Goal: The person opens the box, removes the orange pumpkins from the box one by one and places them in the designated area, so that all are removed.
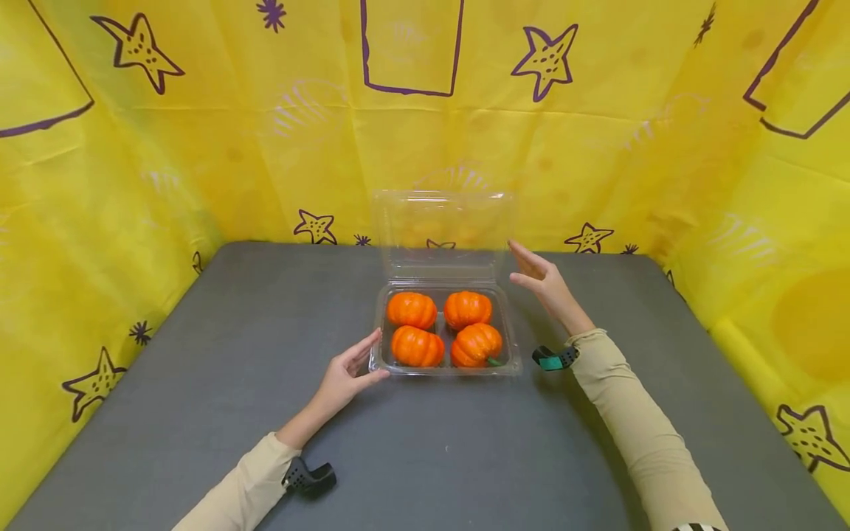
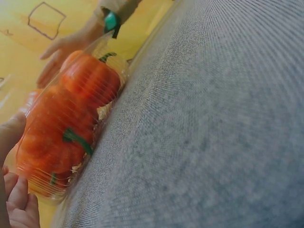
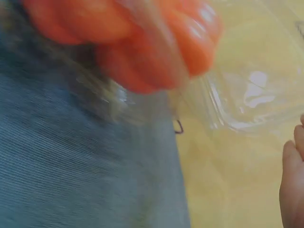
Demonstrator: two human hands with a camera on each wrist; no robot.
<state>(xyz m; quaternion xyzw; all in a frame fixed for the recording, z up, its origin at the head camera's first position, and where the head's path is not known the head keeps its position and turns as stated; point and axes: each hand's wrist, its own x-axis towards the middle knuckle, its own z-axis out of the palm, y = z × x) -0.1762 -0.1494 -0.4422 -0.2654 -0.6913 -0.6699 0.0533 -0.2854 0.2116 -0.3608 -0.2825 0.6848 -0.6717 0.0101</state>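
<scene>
A clear plastic clamshell container sits on the table with its lid raised upright at the back. Inside its base lie several small orange pumpkins in two rows; the front right pumpkin has a green stem pointing forward. My left hand is at the container's left side, fingers and thumb extended and spread around the front left corner, seemingly touching it. Beside the right edge of the lid is my right hand, its fingers extended and holding nothing. In the left wrist view, pumpkins show through the ribbed clear wall.
The grey table extends around the container. Yellow cloth with purple drawings hangs behind the table and along both sides. A dark band with a green part is on the right wrist, and a black one on the left.
</scene>
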